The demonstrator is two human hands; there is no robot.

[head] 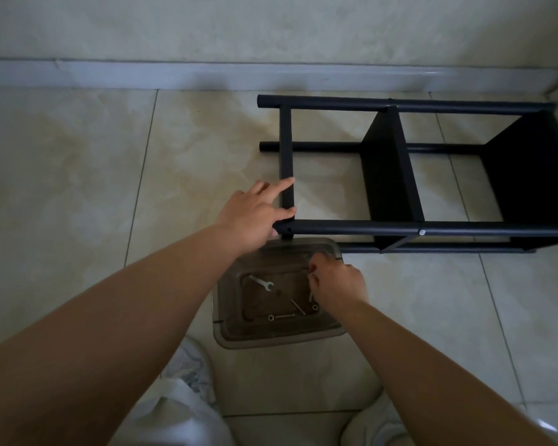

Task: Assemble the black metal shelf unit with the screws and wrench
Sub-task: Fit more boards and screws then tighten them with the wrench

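two bare forearms reach forward. left hand (255,217), fingers spread, steadies the black shelf frame (400,226) lying sideways on pale floor tiles (78,188) by a wall. right hand (339,283) pinches something small, probably a screw, over a clear tray (236,341) holding the wrench (261,282). best keep the frame braced while threading.

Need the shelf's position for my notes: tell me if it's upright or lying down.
Lying down: the black shelf unit rests on its side, poles running along the floor.
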